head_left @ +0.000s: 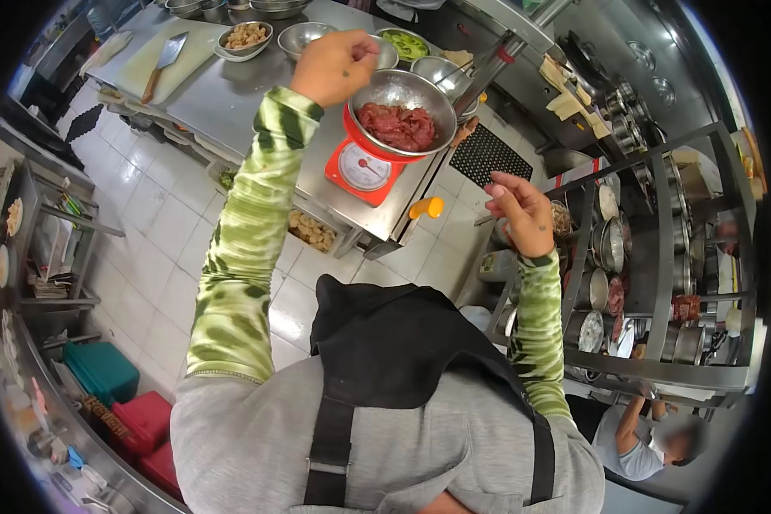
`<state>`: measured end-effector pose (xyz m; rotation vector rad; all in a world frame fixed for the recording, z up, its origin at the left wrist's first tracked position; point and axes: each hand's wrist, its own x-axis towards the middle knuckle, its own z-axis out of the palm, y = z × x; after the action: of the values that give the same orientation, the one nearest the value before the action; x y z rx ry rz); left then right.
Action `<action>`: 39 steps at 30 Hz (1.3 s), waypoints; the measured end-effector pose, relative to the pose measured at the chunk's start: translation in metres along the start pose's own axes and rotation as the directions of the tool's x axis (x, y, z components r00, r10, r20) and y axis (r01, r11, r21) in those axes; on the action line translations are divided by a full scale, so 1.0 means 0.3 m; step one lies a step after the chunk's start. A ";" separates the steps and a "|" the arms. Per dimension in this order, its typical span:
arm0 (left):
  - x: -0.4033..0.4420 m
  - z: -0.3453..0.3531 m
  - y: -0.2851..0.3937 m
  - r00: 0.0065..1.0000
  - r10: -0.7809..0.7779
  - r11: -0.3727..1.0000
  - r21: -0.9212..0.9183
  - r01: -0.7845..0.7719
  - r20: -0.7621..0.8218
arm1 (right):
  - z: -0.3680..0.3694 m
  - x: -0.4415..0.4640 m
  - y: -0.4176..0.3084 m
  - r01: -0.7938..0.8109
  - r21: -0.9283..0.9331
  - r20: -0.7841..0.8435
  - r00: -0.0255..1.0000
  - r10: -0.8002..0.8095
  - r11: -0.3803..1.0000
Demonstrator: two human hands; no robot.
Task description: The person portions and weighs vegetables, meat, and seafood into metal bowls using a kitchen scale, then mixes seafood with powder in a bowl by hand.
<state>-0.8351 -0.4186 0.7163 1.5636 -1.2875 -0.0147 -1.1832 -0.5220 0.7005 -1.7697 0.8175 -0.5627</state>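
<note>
Presently, the two forearms, in green patterned sleeves (240,240), reach out from the body; the right arm is the shorter in reach, bent, with its right hand (527,218) raised in the open air off the right side of the worktop (231,107); its fingers are loosely curled and partly spread, thumb near the forefinger, with nothing seen in the grasp.

Farther out, a red scale (364,171) stands near the corner of the worktop, dial toward the body; upon it sits a metal bowl (415,86), which contains the raw meat (398,127), a loose heap lying lengthwise roughly left to right, low in the bowl.

The governing relation: the meat lies to the right of the left hand (330,68) and a little nearer the body; from the right hand it lies to the left and farther out; the left hand is judged the nearer of the two. The left arm is extended well forward, back of the hand uppermost, beside the upper left rim; its fingers are folded in, tips drawn against the thumb; whether anything small is pinched there cannot be told.

Beyond are an uncovered metal bowl of green slices (405,44) and, leftward, a cleaver (171,51) on a cutting board (193,68).
</note>
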 end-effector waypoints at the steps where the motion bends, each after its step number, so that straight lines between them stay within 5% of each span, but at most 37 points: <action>1: 0.001 0.009 0.042 1.000 0.011 0.999 -0.035 -0.011 0.013 | -0.018 -0.018 0.015 -0.012 0.004 -0.014 1.000 0.012 1.000; 6: -0.001 0.203 0.292 0.964 0.239 0.952 -0.224 -0.209 0.114 | -0.132 -0.122 0.199 -0.037 -0.017 -0.109 0.993 0.035 0.999; 10: -0.015 0.607 0.535 0.897 0.270 0.850 -0.524 -0.052 0.349 | -0.246 -0.246 0.370 -0.135 0.036 -0.192 0.972 0.139 0.990; 16: -0.058 1.353 0.772 0.702 0.518 0.728 -0.683 -0.061 0.489 | -0.436 -0.491 0.571 -0.280 0.046 -0.304 0.910 0.280 0.959; 21: -0.093 1.935 1.067 0.449 0.723 0.680 -0.658 -0.325 0.526 | -0.573 -0.647 0.649 -0.321 0.107 -0.394 0.855 0.337 0.941; 27: -0.202 2.735 1.214 0.463 0.614 0.787 -0.454 -0.418 0.639 | -0.627 -0.699 0.786 -0.237 0.125 -0.455 0.849 0.268 0.963; 29: -0.290 2.921 1.187 0.425 0.516 0.839 -0.338 -0.426 0.744 | -0.661 -0.703 0.822 -0.211 -0.231 -0.412 0.906 0.101 0.950; 30: -0.339 2.992 1.154 0.402 0.448 0.864 -0.273 -0.422 0.798 | -0.666 -0.708 0.840 -0.220 -0.249 -0.407 0.908 0.105 0.943; 33: -0.457 3.123 1.085 0.348 0.275 0.907 -0.122 -0.403 0.896 | -0.720 -0.708 0.806 -0.355 -0.279 -0.403 0.887 0.226 0.892; 39: -0.544 3.158 1.022 0.329 0.129 0.932 -0.001 -0.364 0.935 | -0.816 -0.727 0.755 -0.355 -0.251 -0.423 0.877 0.228 0.900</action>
<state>-1.6667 -0.9093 0.4230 1.5120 -2.5208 -0.7076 -1.5582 -0.5564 0.5707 -1.7979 1.5041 -0.6036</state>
